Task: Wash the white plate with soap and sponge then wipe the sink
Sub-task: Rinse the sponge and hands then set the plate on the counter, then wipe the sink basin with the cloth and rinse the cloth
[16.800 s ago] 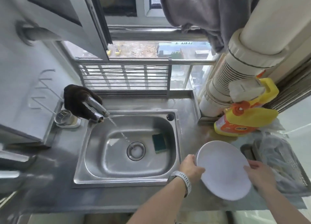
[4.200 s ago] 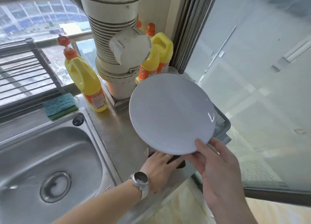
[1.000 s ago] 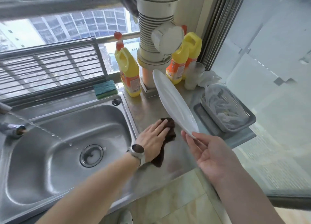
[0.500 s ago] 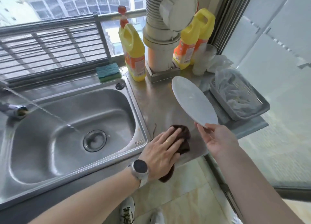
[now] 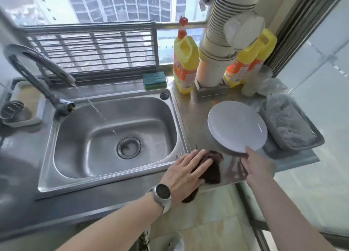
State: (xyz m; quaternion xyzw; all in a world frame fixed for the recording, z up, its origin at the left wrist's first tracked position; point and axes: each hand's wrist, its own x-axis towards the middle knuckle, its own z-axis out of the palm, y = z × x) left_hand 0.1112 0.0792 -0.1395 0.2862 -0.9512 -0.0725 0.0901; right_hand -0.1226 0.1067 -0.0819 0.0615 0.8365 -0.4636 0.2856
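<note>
The white plate (image 5: 237,126) lies nearly flat just above the steel counter to the right of the sink (image 5: 115,135). My right hand (image 5: 257,165) holds its near rim. My left hand (image 5: 186,172) presses flat on a dark brown cloth (image 5: 210,170) on the counter at the sink's front right corner. A green-and-blue sponge (image 5: 154,80) rests on the ledge behind the sink. A yellow soap bottle (image 5: 185,62) stands right of the sponge. Water runs from the faucet (image 5: 42,75) into the basin.
A thick white pipe (image 5: 222,43) rises behind the plate, with two more yellow bottles (image 5: 247,62) beside it. A grey basket (image 5: 290,122) with plastic bags sits at the counter's right end. A soap dish (image 5: 14,111) is left of the faucet. Metal window bars back the sink.
My right hand has lowered the plate from steeply tilted to almost flat over the counter. My left hand has stayed pressed on the cloth, which sits close to the counter's front edge.
</note>
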